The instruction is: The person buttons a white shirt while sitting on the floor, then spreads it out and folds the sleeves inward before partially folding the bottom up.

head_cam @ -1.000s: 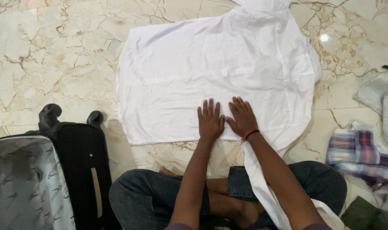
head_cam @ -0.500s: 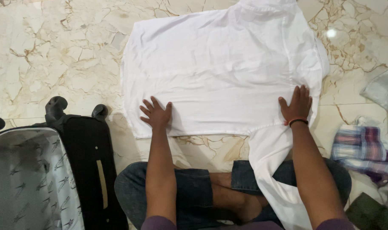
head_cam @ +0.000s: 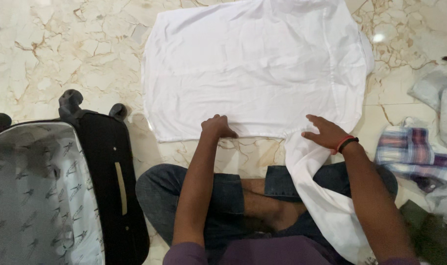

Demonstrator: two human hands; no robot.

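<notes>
The left hand [head_cam: 216,127] has its fingers curled together, pinching the near hem of the white shirt [head_cam: 255,68], while the right hand [head_cam: 325,134] rests on that hem with fingers spread apart. The shirt lies flat on the marble floor [head_cam: 61,54], one sleeve trailing over the person's lap. An open suitcase [head_cam: 61,186] stands at the left; plaid cloth [head_cam: 412,157] lies right.

The single head camera looked steeply down and forward from close above the seated person's crossed legs, over the marble floor [head_cam: 56,54], framing the shirt [head_cam: 253,68] ahead and the suitcase [head_cam: 51,191] at left.
</notes>
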